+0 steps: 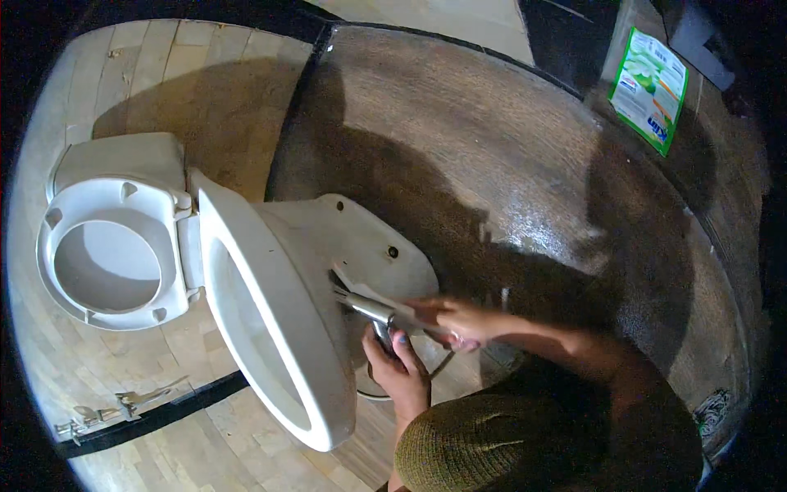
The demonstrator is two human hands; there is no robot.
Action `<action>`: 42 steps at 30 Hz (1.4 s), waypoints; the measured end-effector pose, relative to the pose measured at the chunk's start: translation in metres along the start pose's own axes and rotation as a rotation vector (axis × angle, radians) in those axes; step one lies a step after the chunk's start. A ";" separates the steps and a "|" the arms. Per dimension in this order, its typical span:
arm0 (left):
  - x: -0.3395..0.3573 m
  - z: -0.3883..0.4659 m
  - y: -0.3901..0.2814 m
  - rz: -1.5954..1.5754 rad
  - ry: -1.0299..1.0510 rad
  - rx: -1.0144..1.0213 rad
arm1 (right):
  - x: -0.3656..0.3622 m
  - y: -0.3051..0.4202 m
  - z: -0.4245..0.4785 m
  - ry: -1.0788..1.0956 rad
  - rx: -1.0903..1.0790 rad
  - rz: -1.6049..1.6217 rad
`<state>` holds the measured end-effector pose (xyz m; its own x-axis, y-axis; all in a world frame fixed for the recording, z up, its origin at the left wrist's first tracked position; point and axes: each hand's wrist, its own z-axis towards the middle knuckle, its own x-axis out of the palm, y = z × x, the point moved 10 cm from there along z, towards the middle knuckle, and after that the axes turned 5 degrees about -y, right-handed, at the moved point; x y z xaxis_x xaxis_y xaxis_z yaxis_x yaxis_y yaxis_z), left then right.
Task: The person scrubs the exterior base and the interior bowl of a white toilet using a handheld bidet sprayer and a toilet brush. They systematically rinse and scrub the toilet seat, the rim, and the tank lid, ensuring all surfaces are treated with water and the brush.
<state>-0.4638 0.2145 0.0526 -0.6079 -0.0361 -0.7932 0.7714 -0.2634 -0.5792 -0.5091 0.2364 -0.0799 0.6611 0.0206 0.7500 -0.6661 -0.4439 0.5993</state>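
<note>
A white toilet bowl [320, 307] stands before me, its foot showing dark bolt holes. My left hand [399, 375] is closed around the lower grip of a chrome-coloured metal tool [372, 309], whose dark, thin-pronged end lies against or close to the bowl's side; its exact kind is unclear. My right hand [458, 323], blurred, is beside the tool's near end; whether it grips anything cannot be told. A thin hose or cord [442, 366] runs below the hands. To the left, the raised toilet seat [172, 246] shows its underside.
The toilet tank [123, 157] is behind the seat. Metal pipe fittings [126, 403] are at lower left. A green and white packet [652, 86] lies at upper right, a tangled wiry bundle [713, 409] at lower right. Brown knitted fabric [467, 440] fills the bottom foreground.
</note>
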 end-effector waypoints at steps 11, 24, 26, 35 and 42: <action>-0.009 -0.021 0.019 0.094 0.090 -0.004 | 0.018 -0.040 0.000 0.024 0.074 0.115; -0.029 -0.022 0.017 0.197 0.077 0.108 | -0.006 0.027 0.017 -0.397 -0.341 -0.778; -0.024 -0.024 0.027 0.224 0.142 0.024 | -0.014 0.024 0.022 -0.325 -0.071 -0.843; 0.004 -0.007 0.025 0.237 0.224 0.153 | -0.081 0.027 0.003 -0.493 -0.010 -0.728; 0.014 -0.007 0.033 0.194 0.264 0.024 | -0.127 -0.009 -0.049 -0.644 -0.192 -0.560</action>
<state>-0.4458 0.2120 0.0215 -0.3777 0.1622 -0.9116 0.8618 -0.2984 -0.4102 -0.6037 0.2813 -0.1665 0.9365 -0.3451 0.0626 -0.1938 -0.3603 0.9125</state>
